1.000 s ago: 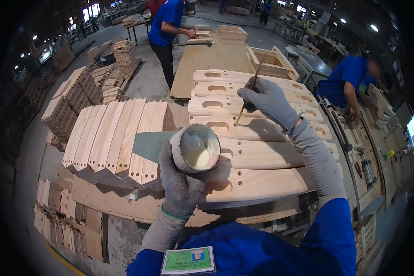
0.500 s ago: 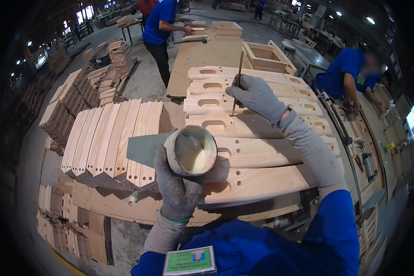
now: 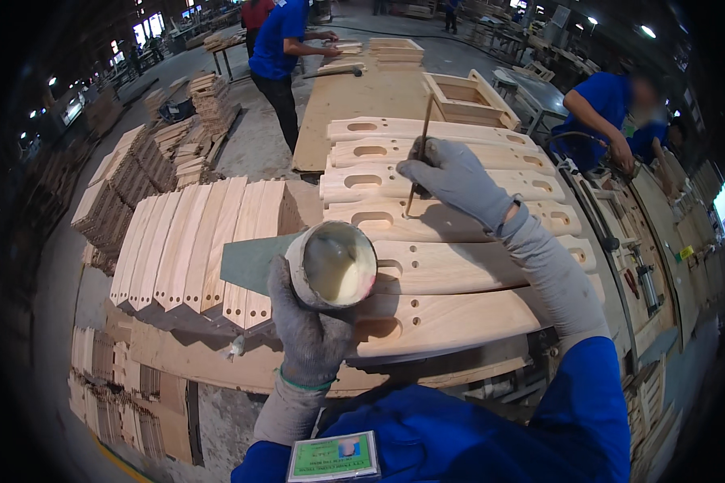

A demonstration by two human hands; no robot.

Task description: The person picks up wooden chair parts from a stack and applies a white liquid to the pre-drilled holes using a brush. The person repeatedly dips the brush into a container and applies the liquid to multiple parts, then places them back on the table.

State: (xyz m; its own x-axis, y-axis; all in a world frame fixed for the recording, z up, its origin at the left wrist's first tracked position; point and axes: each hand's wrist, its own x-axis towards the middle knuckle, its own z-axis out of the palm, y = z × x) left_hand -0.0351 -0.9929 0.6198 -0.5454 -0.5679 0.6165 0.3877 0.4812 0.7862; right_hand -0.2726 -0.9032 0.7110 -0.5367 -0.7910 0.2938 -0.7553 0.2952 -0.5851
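My left hand [image 3: 310,330], in a grey knit glove, is wrapped round a round cup [image 3: 296,266] of cream-coloured liquid, probably glue. The cup's mouth tilts up toward me. My right hand [image 3: 457,179], gloved too, pinches a thin wooden stick [image 3: 427,121] held nearly upright. Its lower tip meets a small round hole in one of the slotted wooden boards [image 3: 459,266]. These pale boards lie side by side across the table, each with a long slot and small holes near its left end.
Left of the cup stands a row of angled wooden pieces [image 3: 181,241] with holes in their ends. Wooden frames [image 3: 471,97] sit beyond the boards. A co-worker [image 3: 280,48] stands at the far table; another co-worker [image 3: 600,113] works at the right beside clamps [image 3: 647,290].
The stick's top has leaned slightly right and its tip stays at the same board's hole. My left hand and the cup have barely moved. The co-worker at right has shifted an arm.
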